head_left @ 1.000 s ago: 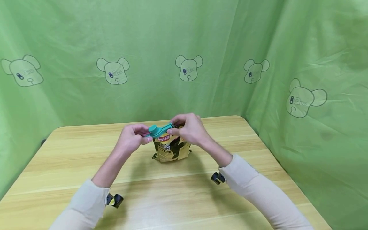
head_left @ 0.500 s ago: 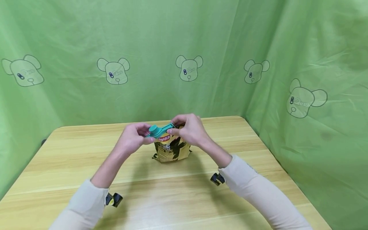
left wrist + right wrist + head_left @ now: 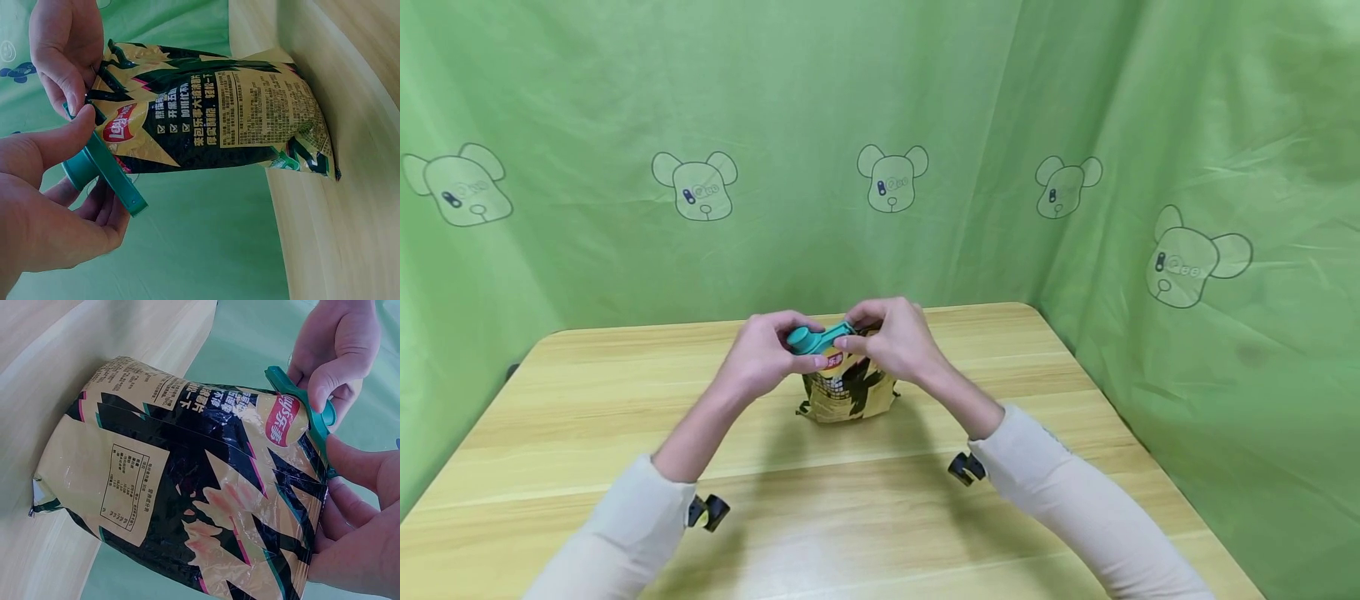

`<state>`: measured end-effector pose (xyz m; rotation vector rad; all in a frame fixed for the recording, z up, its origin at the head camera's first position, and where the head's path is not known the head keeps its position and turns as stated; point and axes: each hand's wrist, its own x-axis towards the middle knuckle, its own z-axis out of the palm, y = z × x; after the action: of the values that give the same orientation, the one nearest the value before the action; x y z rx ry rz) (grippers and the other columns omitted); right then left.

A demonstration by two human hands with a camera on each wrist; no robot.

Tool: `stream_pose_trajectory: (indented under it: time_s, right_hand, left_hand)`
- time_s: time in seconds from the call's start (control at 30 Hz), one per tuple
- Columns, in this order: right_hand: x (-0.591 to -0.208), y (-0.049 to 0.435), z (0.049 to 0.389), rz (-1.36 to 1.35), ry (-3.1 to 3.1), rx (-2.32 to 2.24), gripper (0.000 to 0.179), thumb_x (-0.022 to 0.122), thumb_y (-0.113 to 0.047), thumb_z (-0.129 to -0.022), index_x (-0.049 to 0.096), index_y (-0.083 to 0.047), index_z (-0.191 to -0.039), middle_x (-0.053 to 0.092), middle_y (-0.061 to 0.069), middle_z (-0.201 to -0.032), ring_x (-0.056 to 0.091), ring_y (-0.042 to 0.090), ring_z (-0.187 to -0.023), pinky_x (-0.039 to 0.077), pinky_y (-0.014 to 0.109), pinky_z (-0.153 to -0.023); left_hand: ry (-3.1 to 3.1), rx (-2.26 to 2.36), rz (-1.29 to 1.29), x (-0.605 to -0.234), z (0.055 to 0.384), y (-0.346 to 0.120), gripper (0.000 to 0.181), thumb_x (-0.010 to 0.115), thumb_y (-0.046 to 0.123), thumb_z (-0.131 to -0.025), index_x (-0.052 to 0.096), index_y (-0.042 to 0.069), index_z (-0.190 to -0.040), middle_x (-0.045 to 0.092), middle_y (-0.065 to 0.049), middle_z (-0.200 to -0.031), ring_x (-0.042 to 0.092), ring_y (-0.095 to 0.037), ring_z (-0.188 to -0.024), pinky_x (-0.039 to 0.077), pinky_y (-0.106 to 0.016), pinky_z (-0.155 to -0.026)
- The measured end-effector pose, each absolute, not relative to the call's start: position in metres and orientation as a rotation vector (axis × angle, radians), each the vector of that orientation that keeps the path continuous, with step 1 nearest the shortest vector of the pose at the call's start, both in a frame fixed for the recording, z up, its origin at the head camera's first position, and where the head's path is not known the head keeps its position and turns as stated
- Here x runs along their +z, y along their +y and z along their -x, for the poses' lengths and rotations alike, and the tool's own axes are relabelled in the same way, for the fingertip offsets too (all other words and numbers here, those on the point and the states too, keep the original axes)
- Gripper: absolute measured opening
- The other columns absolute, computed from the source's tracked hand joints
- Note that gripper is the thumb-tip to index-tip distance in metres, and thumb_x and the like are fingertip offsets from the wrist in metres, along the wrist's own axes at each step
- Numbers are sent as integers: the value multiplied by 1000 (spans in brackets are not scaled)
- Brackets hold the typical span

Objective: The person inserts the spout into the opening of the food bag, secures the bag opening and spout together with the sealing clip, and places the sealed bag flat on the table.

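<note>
A gold and black chip bag stands on the table, its red logo near the top. A teal bag clip with a round knob lies across its top edge, reaching past one side. My left hand pinches the clip around the knob end, thumb on the near face and fingers behind. At the other end, my right hand pinches the bag's top edge, its thumb touching the clip's end. In the right wrist view the bag's printed panels face the camera, and some right fingertips are hidden behind the bag.
The wooden table carries the bag near its far edge. A green curtain printed with bear heads hangs behind and on both sides. Black wrist mounts stick out below the sleeves.
My left hand has slid right along the clip, from its outer tip to around the knob. The right hand and the bag have stayed nearly still.
</note>
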<state>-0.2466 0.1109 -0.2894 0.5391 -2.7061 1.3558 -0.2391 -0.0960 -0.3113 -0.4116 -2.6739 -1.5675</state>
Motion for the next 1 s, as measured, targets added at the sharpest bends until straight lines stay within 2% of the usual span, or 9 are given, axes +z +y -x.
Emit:
stream_pose_trajectory:
  time_s: [0.47,1.0]
  right_hand:
    - [-289,110,247,-523,-2701,1406,23,84,-13,-82,76,-8,-104,76,5,-92,73,32,-77,59,32,-63]
    - [-292,109,247,-523,-2660,1432,23,83,-11,-83,76,-4,-103,76,8,-92,73,31,-74,61,33,-63]
  left_hand:
    - [-2643,-1505,367,-317,245,-94,34,92,13,-73,77,11,-103,76,-9,-95,66,-21,-83,56,-30,-72]
    - [-2636,-1472,399,-320,251,-93,29,90,11,-76,76,11,-102,75,-10,-98,69,-23,-87,59,-36,-80]
